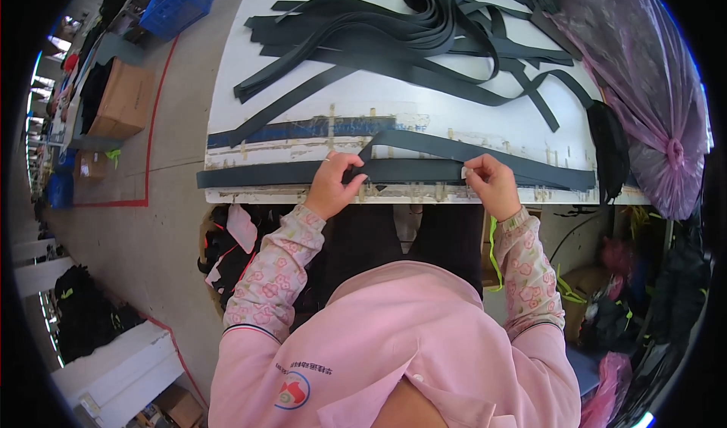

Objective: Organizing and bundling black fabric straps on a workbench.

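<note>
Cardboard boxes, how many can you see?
2, maybe more hidden: a big cardboard box on the floor at far left, and a small one below it.

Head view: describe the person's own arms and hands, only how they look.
Both arms wear pink sleeves with a small floral print and dark-striped ribbed cuffs. The left hand is bare with a ring on one finger; the right hand is bare, no glove.

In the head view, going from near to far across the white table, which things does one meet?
Long black strap along the near edge, held by left hand and right hand → blue stripe on the white table → pile of black straps.
</note>
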Available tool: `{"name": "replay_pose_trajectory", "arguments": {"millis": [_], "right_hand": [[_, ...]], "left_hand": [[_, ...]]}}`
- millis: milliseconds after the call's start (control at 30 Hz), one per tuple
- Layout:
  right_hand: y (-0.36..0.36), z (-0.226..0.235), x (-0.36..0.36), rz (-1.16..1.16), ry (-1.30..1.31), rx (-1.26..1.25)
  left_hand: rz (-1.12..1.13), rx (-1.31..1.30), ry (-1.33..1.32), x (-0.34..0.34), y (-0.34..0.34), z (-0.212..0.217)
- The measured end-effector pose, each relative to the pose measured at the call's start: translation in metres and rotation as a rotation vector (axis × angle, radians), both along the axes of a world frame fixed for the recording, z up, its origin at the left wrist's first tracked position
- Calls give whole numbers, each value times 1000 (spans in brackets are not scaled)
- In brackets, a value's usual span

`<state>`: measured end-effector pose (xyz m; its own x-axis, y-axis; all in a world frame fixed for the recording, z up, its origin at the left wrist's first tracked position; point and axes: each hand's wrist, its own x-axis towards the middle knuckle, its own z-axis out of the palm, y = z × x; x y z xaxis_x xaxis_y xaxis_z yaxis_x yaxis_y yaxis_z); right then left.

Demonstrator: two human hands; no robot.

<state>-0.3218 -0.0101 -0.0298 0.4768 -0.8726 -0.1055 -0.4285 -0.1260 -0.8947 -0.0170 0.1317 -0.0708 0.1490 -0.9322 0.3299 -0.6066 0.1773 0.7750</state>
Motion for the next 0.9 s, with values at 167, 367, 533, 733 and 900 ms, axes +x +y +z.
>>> {"name": "replay_pose_trajectory", "arguments": {"millis": [167, 367, 533, 733, 900], "right_hand": [[-6, 7, -33, 52, 128, -121], [0, 5, -31, 97, 201, -297], [3, 2, -29, 80, 225, -323], [0, 10, -29, 181, 312, -408], [13, 23, -9, 43, -31, -42]], "left_hand": [[20, 88, -49, 3, 2, 4], [4, 128, -61, 0, 1, 4], [11, 131, -80, -2, 1, 5], [24, 122, -79, -1, 2, 4], [16, 91, -81, 2, 5, 4]]}}
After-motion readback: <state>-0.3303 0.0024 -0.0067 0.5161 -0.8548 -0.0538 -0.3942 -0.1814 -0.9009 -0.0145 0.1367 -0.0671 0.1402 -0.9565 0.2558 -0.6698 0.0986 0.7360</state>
